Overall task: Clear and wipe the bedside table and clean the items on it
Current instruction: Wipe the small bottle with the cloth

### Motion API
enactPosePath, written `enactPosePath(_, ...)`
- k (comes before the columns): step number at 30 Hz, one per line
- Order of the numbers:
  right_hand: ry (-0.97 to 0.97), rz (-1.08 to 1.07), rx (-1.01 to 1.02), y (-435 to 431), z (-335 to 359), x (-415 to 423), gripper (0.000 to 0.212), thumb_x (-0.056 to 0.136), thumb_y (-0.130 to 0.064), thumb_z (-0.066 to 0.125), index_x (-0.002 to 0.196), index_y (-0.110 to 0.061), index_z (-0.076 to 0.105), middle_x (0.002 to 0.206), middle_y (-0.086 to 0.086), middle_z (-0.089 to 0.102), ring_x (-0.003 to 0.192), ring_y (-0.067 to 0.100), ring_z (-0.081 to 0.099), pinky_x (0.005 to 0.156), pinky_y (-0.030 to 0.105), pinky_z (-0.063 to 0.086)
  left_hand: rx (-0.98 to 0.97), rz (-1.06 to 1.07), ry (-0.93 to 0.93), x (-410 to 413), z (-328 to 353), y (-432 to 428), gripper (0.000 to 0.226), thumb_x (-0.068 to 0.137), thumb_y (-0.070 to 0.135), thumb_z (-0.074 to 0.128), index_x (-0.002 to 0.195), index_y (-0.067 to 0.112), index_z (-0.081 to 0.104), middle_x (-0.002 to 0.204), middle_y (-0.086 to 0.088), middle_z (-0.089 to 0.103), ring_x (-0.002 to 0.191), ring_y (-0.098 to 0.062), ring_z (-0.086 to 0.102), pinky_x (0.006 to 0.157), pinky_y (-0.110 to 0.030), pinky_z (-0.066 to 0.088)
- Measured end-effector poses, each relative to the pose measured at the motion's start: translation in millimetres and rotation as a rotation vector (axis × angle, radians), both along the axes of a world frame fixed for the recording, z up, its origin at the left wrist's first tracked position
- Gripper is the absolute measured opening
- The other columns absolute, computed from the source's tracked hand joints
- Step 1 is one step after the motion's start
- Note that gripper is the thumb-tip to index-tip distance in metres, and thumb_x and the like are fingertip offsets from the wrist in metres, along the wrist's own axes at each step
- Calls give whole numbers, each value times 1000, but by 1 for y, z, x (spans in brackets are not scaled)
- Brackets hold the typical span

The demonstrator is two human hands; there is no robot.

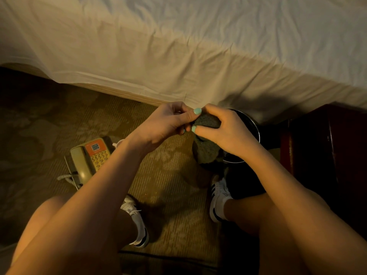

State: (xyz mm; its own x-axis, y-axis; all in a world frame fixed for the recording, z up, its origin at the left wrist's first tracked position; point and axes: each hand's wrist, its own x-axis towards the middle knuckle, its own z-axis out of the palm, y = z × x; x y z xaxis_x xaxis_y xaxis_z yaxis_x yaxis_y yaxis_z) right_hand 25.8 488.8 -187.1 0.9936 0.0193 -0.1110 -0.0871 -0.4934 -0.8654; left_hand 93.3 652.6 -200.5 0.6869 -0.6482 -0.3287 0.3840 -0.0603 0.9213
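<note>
Both hands pinch the grey cloth (207,120), your left hand (165,124) and right hand (225,133) close together, over the round bin (258,133) by the side edge of the desk (327,147). Twist slowly, I think, so any drips miss the phone (90,157) on the floor.

The cloth (207,121) is partly hidden by the right hand (224,133); the bedside table (327,155) is cut off at the right edge.
</note>
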Motion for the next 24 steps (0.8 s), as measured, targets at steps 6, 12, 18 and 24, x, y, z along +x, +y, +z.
enactPosePath(6, 93, 39, 185, -5, 2, 0, 12, 90, -21, 63, 101, -24, 67, 92, -5, 70, 90, 5, 65, 76, 19, 50, -42, -14, -40, -2, 2, 2, 21, 75, 27, 66, 78, 9, 55, 61, 1, 56, 58, -7, 50, 54, -18, 40)
enactPosePath(12, 263, 8, 271, -10, 0, -1, 22, 84, -15, 70, 105, -18, 62, 99, 3, 66, 94, 14, 65, 79, 29, 53, -6, -17, -23, 3, 3, 4, 23, 74, 27, 70, 82, 9, 58, 66, 0, 58, 60, -7, 52, 55, -18, 42)
enactPosePath(18, 126, -102, -244, 3, 1, -6, 37, 77, -48, 71, 99, -22, 57, 86, -7, 59, 79, 9, 59, 64, 30, 49, 82, 43, 3, 3, 3, 2, 16, 89, 19, 64, 76, 12, 58, 62, -1, 57, 55, -8, 48, 53, -16, 42)
enactPosePath(24, -242, -267, -381, 11, -10, -9, 53, 84, -63, 44, 73, -12, 51, 56, -2, 49, 52, 12, 50, 49, 31, 38, 34, 96, 74, 1, 7, 0, 20, 95, 19, 58, 77, 10, 56, 61, 0, 56, 54, -7, 47, 55, -17, 42)
